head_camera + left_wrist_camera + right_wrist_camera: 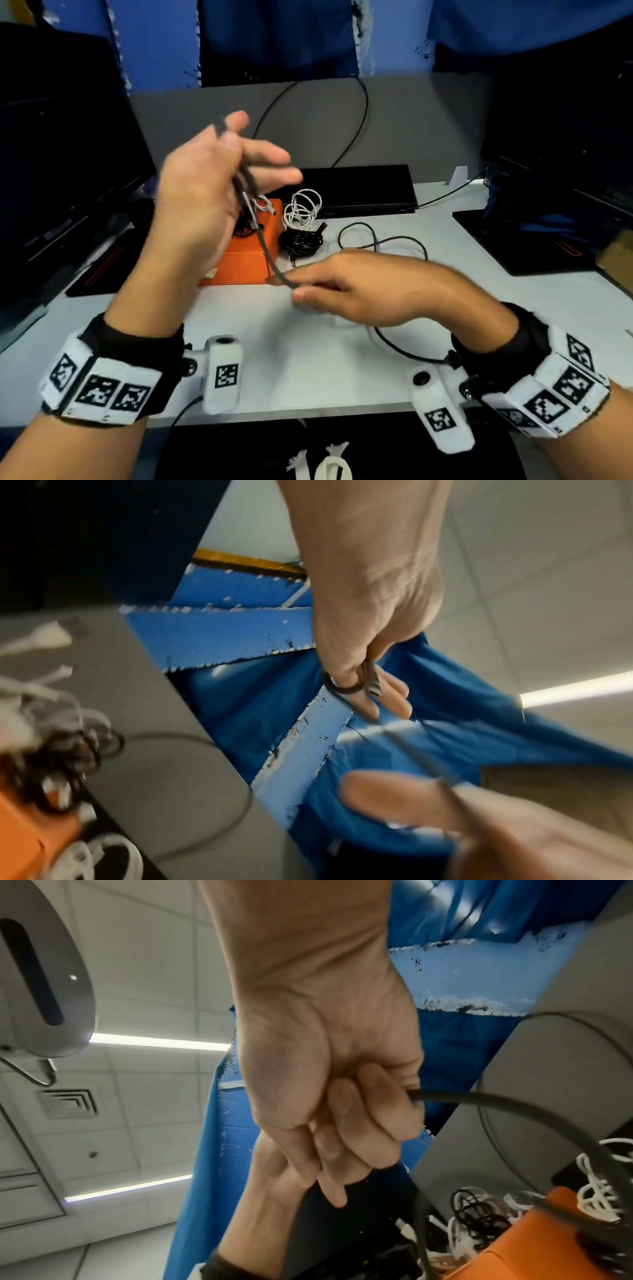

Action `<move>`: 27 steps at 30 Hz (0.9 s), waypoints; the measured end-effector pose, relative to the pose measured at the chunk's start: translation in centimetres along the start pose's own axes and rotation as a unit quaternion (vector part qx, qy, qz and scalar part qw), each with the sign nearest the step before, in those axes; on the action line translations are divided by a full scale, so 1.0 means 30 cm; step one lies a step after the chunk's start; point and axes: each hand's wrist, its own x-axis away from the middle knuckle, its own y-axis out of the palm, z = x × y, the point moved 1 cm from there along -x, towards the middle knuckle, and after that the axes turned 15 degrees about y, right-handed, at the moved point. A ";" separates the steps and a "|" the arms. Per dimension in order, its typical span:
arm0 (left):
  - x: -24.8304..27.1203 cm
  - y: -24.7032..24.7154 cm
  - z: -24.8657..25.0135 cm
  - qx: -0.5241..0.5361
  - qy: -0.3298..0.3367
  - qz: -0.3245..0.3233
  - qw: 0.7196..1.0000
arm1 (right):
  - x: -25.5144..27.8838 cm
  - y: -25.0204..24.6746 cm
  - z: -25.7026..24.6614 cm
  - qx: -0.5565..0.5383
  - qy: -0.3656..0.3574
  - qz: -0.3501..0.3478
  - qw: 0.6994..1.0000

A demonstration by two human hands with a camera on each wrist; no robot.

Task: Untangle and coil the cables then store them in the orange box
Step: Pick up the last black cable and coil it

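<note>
The left hand (205, 192) is raised in the centre-left of the head view, pinching the plug end of a black cable (265, 251) between thumb and forefinger while its other fingers are spreading loosely. The right hand (370, 287), lower and toward the middle of the frame, is curling its fingers round the same cable further along, so a short taut run is stretching between the two hands. The rest of the cable is trailing in loose loops across the white tabletop (308, 359) on the right.

The orange box (246, 260) is sitting behind the left hand, with cables already in it; a coiled white cable (303, 209) and a coiled black cable (301, 240) are lying just beside it.

The risk I see is the trailing slack snagging on itself or dragging the finished coils off their spot as it is being pulled in; a loose pinch could also let the plug slip.

The left wrist view is showing a small loop wound round the thumb, next to the metal plug, which the head view is blurring. The right wrist view is showing the cable leaving the closed fist.
</note>
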 end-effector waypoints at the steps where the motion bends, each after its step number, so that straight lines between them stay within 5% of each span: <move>1: 0.011 0.006 -0.014 -0.081 0.013 -0.051 0.995 | 0.007 0.001 -0.012 -0.001 -0.004 -0.008 1.000; 5: 0.041 -0.006 -0.052 -0.241 -0.036 -0.273 0.931 | 0.057 -0.064 -0.026 -0.007 -0.019 0.018 1.000; 8: 0.051 -0.006 -0.036 -0.094 -0.132 -0.352 0.922 | 0.079 -0.139 0.029 -0.094 -0.011 0.146 0.985; 11: 0.063 0.002 -0.019 0.099 -0.187 -0.335 0.918 | 0.067 -0.166 0.075 -0.198 0.012 0.242 0.950; 16: 0.071 0.036 -0.028 0.246 -0.207 -0.254 0.912 | 0.025 -0.124 0.062 -0.205 -0.004 0.294 0.934; 20: 0.084 0.074 -0.037 0.265 -0.212 -0.219 0.915 | 0.009 -0.088 0.049 -0.216 -0.019 0.244 0.945; 27: 0.080 0.076 0.001 0.179 -0.210 -0.254 0.927 | 0.030 -0.123 0.048 -0.146 -0.010 0.275 0.950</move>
